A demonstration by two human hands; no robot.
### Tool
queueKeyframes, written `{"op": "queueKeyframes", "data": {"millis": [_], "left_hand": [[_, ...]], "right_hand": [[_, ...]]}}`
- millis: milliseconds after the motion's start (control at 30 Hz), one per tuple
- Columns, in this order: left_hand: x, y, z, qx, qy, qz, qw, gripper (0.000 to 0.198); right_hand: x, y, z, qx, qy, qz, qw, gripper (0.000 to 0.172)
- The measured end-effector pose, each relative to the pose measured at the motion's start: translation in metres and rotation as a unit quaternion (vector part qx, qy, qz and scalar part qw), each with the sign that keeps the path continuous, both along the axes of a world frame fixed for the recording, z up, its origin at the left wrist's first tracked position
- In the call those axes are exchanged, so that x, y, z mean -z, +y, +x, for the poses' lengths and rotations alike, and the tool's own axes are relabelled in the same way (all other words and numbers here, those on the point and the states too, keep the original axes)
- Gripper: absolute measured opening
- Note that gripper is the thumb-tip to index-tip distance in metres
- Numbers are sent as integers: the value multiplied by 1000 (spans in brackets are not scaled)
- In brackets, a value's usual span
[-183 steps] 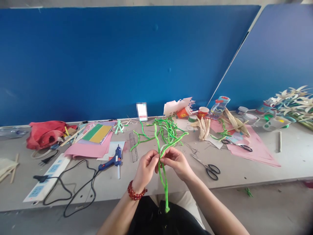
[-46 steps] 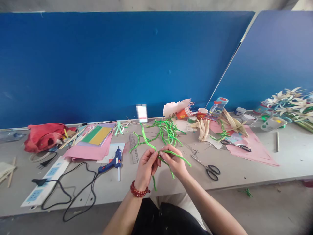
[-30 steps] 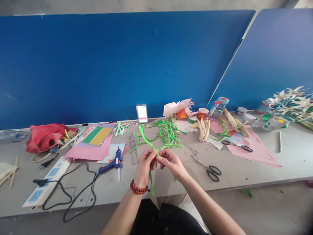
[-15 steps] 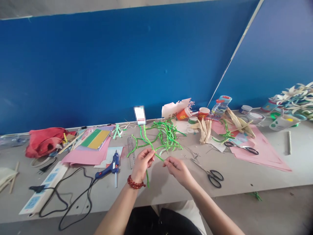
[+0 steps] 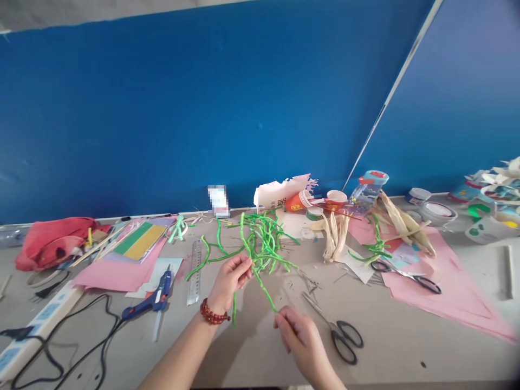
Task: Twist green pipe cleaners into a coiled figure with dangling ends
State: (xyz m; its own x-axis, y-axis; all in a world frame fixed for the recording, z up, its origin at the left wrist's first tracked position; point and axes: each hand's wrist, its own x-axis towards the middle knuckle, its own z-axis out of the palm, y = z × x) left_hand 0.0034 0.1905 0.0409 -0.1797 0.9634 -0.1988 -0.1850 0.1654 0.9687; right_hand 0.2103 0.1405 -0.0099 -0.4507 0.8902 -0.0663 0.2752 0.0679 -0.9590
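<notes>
My left hand (image 5: 231, 279), with a red bead bracelet (image 5: 213, 314) at the wrist, pinches a thin green wrapped stem (image 5: 265, 292) between thumb and fingers. One part of the stem rises past the fingertips toward the pile, and another slants down to my right hand (image 5: 298, 333). The thumb and index finger of that hand are closed at its lower end. A short green length (image 5: 234, 309) hangs below my left palm; whether it belongs to the same stem is hidden. Just beyond lies a tangled pile of green stems (image 5: 264, 235).
Scissors (image 5: 339, 330) lie beside my right hand. Left of my hands are a clear ruler (image 5: 194, 271), a blue glue gun (image 5: 152, 298) and a power strip (image 5: 44, 319). Dried husks (image 5: 336, 235), paper cups (image 5: 298, 201), pink paper (image 5: 442, 292) and more scissors (image 5: 406, 274) lie to the right.
My right hand has moved down and away from the left, leaving a longer stretch of green stem between them. The left hand keeps its pinch. The camera view has shifted.
</notes>
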Motion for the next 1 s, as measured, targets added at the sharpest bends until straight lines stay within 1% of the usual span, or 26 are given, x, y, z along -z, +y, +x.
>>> {"op": "queueKeyframes", "data": {"millis": [133, 333, 433, 567, 667, 733, 900, 1000], "left_hand": [[-5, 8, 14, -2, 20, 12, 1000, 35], [-17, 8, 20, 34, 9, 3, 999, 38], [-16, 3, 20, 53, 6, 1, 999, 37], [-15, -6, 16, 58, 4, 11, 998, 35], [-16, -13, 6, 69, 13, 22, 997, 33], [-18, -18, -4, 68, 18, 35, 997, 32], [-20, -33, -35, 46, 5, 64, 997, 32], [-19, -43, -56, 29, -14, 68, 997, 35]], "right_hand": [[5, 3, 9, -5, -15, 9, 1000, 46], [0, 7, 29, 8, -42, 32, 999, 44], [-2, 3, 34, 0, -66, 42, 997, 43], [-3, -1, 31, -21, -73, 61, 995, 47], [-7, 2, 21, -23, -70, 87, 993, 47], [-12, 7, 9, -23, -66, 98, 993, 45], [-18, 16, -38, -34, 11, 54, 998, 37], [-18, 17, -69, -62, 23, 51, 997, 35]]}}
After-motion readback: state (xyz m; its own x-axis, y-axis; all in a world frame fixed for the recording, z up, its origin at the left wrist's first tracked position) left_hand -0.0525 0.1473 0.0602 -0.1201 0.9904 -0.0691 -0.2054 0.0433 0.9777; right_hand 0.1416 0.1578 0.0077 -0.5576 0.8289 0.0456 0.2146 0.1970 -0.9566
